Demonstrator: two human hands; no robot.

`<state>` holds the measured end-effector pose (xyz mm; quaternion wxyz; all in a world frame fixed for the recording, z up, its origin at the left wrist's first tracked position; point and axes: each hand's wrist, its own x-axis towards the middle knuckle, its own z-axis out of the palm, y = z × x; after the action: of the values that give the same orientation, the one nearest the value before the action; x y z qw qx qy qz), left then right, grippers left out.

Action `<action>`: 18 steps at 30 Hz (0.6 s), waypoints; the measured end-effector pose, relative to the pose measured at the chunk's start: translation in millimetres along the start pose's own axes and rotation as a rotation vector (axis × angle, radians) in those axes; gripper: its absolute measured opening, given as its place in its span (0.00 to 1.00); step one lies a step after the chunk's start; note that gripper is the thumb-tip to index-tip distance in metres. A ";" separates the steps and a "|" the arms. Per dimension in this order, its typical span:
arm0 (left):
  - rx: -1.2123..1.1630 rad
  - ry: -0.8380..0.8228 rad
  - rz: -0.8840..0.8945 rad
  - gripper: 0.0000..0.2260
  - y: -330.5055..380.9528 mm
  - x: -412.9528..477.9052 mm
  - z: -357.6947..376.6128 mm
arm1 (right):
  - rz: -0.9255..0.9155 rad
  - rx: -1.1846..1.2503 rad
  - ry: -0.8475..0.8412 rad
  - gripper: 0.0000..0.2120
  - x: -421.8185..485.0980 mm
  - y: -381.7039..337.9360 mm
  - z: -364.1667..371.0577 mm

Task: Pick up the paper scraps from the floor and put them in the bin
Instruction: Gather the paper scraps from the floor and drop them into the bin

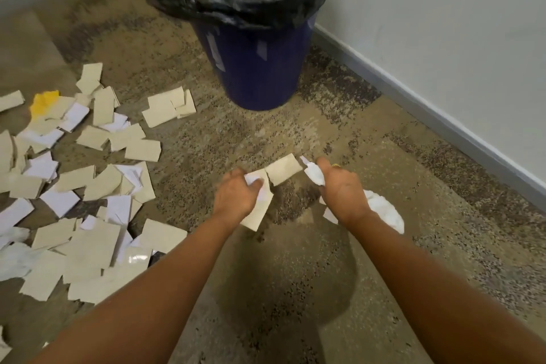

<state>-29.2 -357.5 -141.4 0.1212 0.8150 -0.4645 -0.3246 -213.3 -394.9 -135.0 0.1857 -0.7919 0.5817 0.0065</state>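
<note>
Head view looks down along two bare forearms reaching forward over the floor (295,260). The left hand (236,196) has its fingers (235,174) and thumb curled onto a small sheaf of beige scraps (260,210) with a white slip on top, held up off the floor, probably so several pieces go in one trip. One more beige piece (283,173) juts toward the other hand; whether it is part of the grip cannot be told. The right hand (342,189) is clamped round crumpled white paper (384,210), a wad bulging out below the wrist and a twist poking up beside the thumb. Both hands sit close together and point at the bin (260,68), which suggests a carry toward it rather than another pick.

Further out on the left lies the main pile of scraps (97,186), beige and white rectangles overlapping loosely, with a yellow piece (44,102) at its far edge. Most of the job appears to be left.

Beyond the hands, well apart from them, the dark blue bin stands upright in the corner, its black liner (236,6) folded over the rim and its mouth open.

The floor is a mottled tan and brown carpet. A pale wall (443,23) runs along the right with a grey skirting (413,103) at its foot, and another wall closes the far left.
</note>
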 end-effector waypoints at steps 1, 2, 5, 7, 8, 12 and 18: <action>-0.061 0.024 -0.004 0.21 10.5 -0.7 -10.4 | 0.018 0.040 0.034 0.14 1.6 -4.6 -10.0; -0.135 0.051 -0.003 0.21 21.8 -1.5 -21.6 | 0.029 0.082 0.081 0.14 4.1 -9.0 -21.2; -0.350 0.173 0.066 0.16 57.5 -5.3 -58.4 | 0.012 0.256 0.283 0.15 12.1 -28.9 -64.9; -0.480 0.280 0.152 0.11 81.1 -7.7 -84.1 | -0.034 0.387 0.441 0.18 17.3 -45.0 -99.8; -0.548 0.334 0.196 0.08 91.9 -8.6 -97.5 | -0.066 0.460 0.522 0.19 20.0 -53.2 -117.7; -0.828 0.464 0.340 0.05 132.0 -7.7 -147.6 | -0.127 0.763 0.778 0.19 38.6 -86.9 -182.9; -1.247 0.381 0.196 0.10 173.9 22.4 -208.0 | -0.140 1.100 0.955 0.16 89.8 -131.1 -250.6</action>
<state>-5.7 -491.7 94.1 0.6796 0.5894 -0.2318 -0.3703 -114.8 -519.7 115.5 0.2826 -0.5360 0.4666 -0.6444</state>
